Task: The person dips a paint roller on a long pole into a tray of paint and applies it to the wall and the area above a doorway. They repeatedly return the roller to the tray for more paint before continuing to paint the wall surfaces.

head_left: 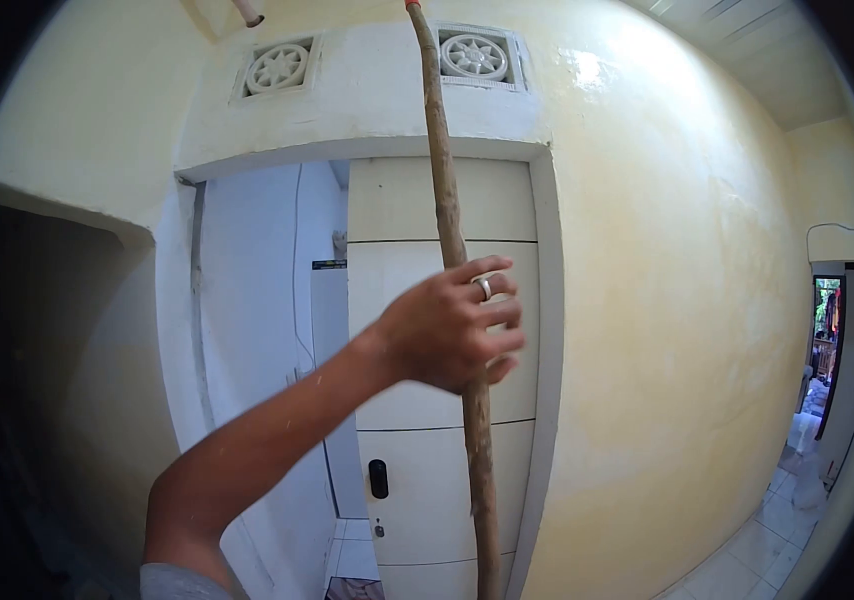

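Observation:
A long, slightly crooked wooden pole (449,205) stands nearly upright in front of the doorway, with a bit of red at its top end. Its lower end runs out of the bottom of the view. My left hand (457,325) reaches in from the lower left and grips the pole around its middle. The fingers curl round it loosely, and a silver ring (485,288) sits on one of them. My right hand does not show.
Behind the pole is a pale sliding door (402,340) with a black recessed handle (378,479), partly open at its left. Two round vent blocks (474,57) sit above the frame. A yellow wall (667,300) runs right toward a tiled passage (757,545).

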Tool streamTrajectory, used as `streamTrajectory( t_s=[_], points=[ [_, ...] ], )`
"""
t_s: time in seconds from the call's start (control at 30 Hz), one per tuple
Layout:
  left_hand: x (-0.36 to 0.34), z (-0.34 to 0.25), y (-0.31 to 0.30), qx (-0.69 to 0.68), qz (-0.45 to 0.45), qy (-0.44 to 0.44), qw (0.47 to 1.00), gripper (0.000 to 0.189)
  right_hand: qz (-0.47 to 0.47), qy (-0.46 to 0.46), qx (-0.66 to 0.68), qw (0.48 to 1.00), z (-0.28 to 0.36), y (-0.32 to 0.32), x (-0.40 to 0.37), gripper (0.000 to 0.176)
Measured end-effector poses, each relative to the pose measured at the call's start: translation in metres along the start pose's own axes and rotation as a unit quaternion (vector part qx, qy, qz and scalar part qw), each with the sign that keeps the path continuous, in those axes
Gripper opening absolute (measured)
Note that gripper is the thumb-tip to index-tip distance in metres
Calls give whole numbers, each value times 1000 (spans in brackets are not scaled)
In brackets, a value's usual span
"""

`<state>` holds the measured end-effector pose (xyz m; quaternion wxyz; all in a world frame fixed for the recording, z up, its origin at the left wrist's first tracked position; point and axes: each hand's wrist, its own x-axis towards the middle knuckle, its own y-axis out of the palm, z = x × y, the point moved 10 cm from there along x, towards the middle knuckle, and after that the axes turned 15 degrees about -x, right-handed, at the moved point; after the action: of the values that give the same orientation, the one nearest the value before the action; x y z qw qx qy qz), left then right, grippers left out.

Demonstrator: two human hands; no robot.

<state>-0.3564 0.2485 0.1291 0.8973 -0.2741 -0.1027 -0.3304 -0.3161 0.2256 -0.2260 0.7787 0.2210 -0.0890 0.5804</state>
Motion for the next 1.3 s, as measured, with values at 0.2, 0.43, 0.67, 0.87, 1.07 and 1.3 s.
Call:
streamTrajectory(
  t_s=[0.2, 0.43, 0.67, 0.87, 1.07, 1.3],
  points=[
    [18, 42, -17, 26, 6, -9, 1000, 27, 21, -469, -163, 868, 126, 7, 12, 59],
    [63, 94, -35, 60, 57, -22, 996, 29, 129, -347, -240, 897, 202, 24, 74, 69],
    [91, 136, -61, 71, 8, -27, 997, 31, 166, -227, -72, 957, 241, 21, 107, 65],
    [105, 167, -58, 111, 50, -89, 989, 27, 135, -265, -43, 954, 264, 18, 128, 65],
    [114, 170, -48, 136, 51, -80, 986, 26, 203, -212, 59, 954, 251, 9, 146, 66],
    [100, 128, 4, 156, 101, -60, 981, 33, 263, -128, 219, 931, 175, -10, 138, 72]
  ],
)
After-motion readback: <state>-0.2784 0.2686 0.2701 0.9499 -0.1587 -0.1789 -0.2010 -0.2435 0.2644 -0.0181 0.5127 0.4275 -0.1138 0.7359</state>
